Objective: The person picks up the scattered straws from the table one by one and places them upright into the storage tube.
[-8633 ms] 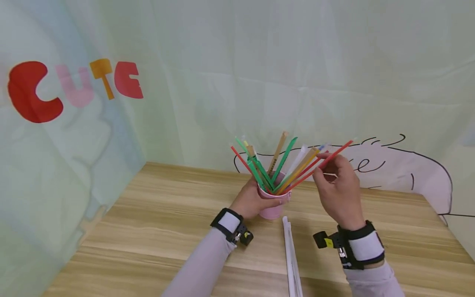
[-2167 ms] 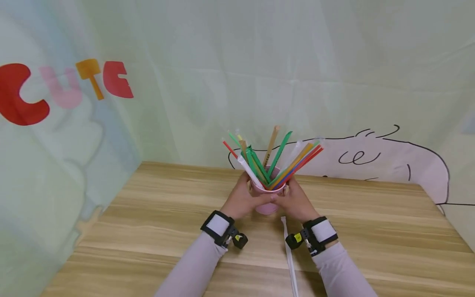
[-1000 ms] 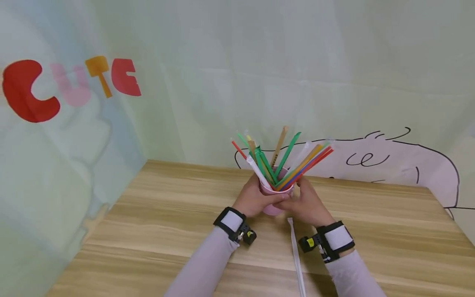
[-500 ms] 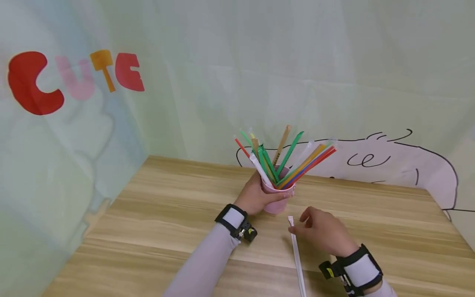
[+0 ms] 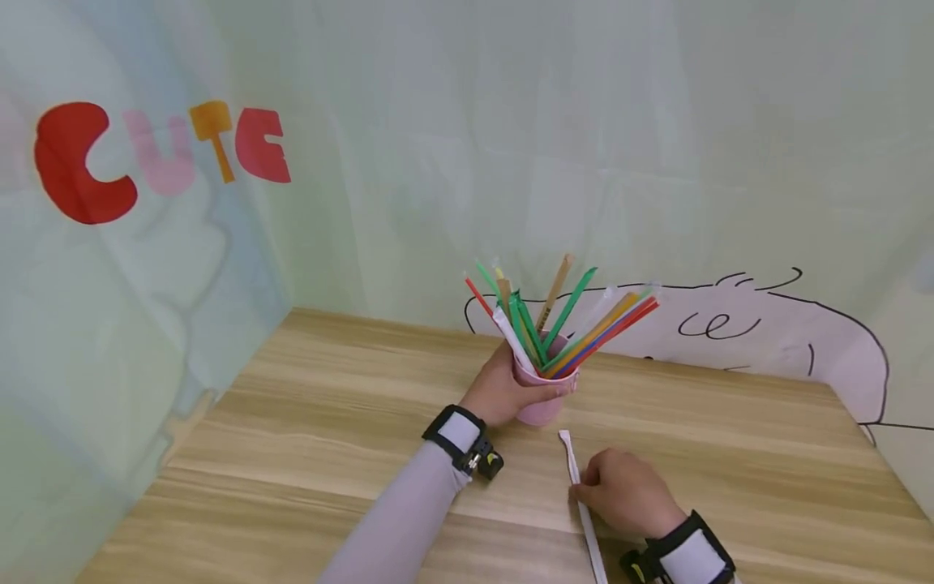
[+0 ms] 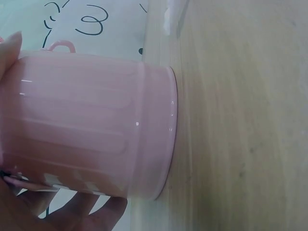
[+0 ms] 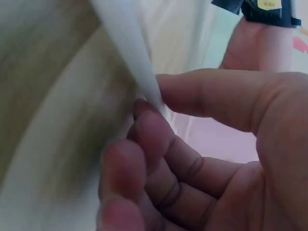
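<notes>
My left hand (image 5: 496,393) grips a small pink bucket (image 5: 538,411) from its left side, thumb across the front. In the left wrist view the bucket (image 6: 86,125) has ribbed walls and a small loop handle, its base down at the tabletop. Out of its mouth fans a bunch of wrapped drinking straws, among them a green straw (image 5: 572,304), an orange straw (image 5: 606,326) and a white straw (image 5: 514,341). My right hand (image 5: 631,495) pinches another white-wrapped straw (image 5: 593,545) in front of the bucket. Close up, thumb and fingertips meet on this straw (image 7: 127,43).
The wood-grain table (image 5: 328,454) ends at a printed fabric backdrop (image 5: 438,162) behind and on the left. Red, pink and orange letters (image 5: 87,162) decorate the backdrop's left part. A strapped camera (image 5: 485,462) sits on each wrist.
Earlier the right hand held a red straw at the bucket and two white straws lay on the table; one now stands in the bucket. The right hand left the bucket and took the other.
</notes>
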`<state>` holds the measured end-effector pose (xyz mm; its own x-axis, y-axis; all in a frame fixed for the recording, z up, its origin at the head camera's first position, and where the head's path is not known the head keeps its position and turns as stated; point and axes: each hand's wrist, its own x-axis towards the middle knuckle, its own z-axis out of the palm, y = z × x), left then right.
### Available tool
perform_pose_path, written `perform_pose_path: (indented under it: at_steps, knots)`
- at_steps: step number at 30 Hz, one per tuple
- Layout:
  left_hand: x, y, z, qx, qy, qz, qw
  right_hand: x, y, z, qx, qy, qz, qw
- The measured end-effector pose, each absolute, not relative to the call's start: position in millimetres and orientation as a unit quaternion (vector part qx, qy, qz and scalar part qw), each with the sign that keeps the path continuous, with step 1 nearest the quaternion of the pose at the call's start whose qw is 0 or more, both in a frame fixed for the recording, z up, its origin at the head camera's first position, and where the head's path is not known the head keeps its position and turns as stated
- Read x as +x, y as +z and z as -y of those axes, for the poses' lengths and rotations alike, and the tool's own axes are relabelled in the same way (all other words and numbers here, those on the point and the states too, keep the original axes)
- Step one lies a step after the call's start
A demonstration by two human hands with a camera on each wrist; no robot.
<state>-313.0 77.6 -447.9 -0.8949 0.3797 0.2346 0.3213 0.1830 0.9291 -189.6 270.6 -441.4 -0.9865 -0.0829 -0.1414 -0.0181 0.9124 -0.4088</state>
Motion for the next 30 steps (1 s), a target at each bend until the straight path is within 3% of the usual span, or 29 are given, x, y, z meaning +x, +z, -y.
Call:
perform_pose_path:
  at_steps: [5,11,14,20,23,30]
  knots:
    - [-314,-449,-82,0.237,0.609,-0.757,0.021,-192,-429,-290,-0.021,-0.264,-0.962,0.066]
    - [-314,-448,-87,0.234,0.614,-0.753,0.023,-193,-383,-322,-0.015,-0.372,-0.927,0.035]
    - [-314,-447,-87,0.236,0.617,-0.751,0.025,-191,-358,-332,-0.028,-0.401,-0.915,-0.037]
    - [-316,-447,-86,0.238,0.606,-0.759,0.018,-195,-322,-330,-0.045,-0.456,-0.856,-0.239]
    - [-317,-448,-86,0.241,0.604,-0.760,0.015,-202,-317,-320,-0.036,-0.463,-0.836,-0.291]
    - [-318,-451,-88,0.243,0.614,-0.751,0.021,-227,-346,-297,-0.032,-0.452,-0.846,-0.283]
